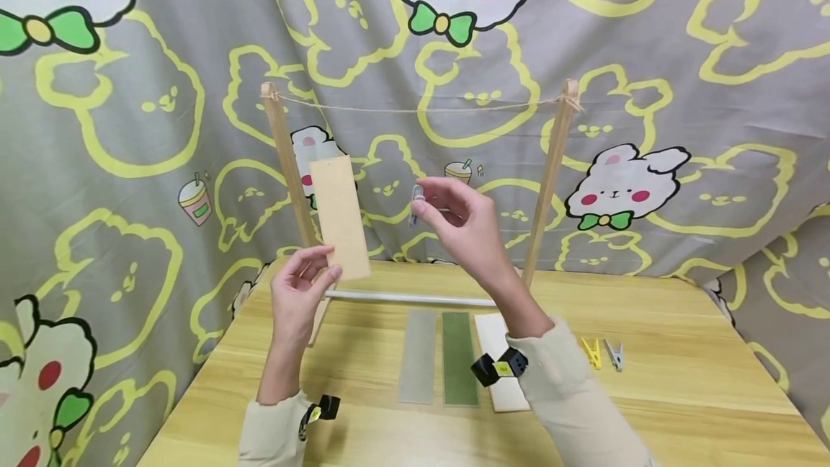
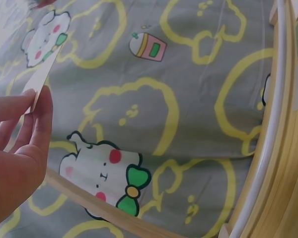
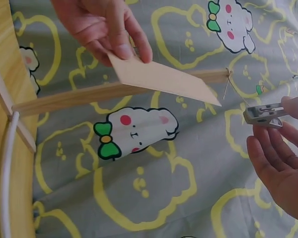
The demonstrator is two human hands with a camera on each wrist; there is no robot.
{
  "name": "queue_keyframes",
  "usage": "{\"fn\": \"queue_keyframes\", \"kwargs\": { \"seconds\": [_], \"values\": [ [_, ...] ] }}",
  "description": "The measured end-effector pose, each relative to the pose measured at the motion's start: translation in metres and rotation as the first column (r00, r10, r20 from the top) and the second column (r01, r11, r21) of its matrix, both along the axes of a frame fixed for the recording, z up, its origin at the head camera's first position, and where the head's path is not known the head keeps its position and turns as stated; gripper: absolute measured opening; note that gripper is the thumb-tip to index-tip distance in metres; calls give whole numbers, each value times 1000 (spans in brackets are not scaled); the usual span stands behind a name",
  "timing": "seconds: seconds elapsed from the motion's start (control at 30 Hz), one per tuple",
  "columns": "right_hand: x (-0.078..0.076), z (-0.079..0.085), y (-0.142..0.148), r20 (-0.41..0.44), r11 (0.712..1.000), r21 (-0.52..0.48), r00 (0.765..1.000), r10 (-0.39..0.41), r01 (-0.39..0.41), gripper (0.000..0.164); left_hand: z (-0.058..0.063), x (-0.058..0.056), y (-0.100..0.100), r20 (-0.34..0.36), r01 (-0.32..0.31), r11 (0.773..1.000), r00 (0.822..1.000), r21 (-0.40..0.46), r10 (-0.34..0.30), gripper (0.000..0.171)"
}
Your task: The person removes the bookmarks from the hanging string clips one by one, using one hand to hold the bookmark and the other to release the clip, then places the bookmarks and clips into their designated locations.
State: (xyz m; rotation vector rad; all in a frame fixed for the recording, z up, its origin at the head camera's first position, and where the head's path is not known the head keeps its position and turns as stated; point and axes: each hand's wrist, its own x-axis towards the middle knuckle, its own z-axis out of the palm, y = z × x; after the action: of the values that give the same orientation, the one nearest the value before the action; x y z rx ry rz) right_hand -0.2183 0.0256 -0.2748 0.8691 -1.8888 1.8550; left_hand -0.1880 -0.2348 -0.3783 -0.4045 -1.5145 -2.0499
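Note:
My left hand [image 1: 303, 287] pinches the lower left edge of a pale yellow rectangular card [image 1: 340, 215], held upright in front of the frame's left post. In the left wrist view the card [image 2: 42, 79] shows nearly edge-on between thumb and fingers. My right hand [image 1: 470, 225] pinches a grey clothespin [image 1: 416, 202] between thumb and fingertips, to the right of the card and apart from it. The right wrist view shows the clothespin [image 3: 263, 115] from the side. Above both hands a thin string [image 1: 415, 110] runs between the two posts.
The wooden posts [image 1: 551, 179] are joined low down by a white rod [image 1: 415, 298]. On the table lie a grey card [image 1: 418, 357], a green card [image 1: 460, 359] and a white card [image 1: 496, 352], partly behind my right arm. Yellow [image 1: 591, 353] and grey clothespins [image 1: 614, 355] lie at the right.

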Motion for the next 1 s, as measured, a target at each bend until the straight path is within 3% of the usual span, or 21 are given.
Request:
{"fn": "queue_keyframes", "kwargs": {
  "seconds": [0.5, 1.0],
  "values": [
    [16, -31, 26, 17, 999, -46, 1000, -13, 13, 33, 2, 2, 2, -18, 15, 998, 1000, -65, -16, 34],
    [31, -57, 56, 20, 998, -25, 998, -62, 62, 35, 2, 4, 11, 36, 33, 983, 999, -178, -27, 30]
  ]
}}
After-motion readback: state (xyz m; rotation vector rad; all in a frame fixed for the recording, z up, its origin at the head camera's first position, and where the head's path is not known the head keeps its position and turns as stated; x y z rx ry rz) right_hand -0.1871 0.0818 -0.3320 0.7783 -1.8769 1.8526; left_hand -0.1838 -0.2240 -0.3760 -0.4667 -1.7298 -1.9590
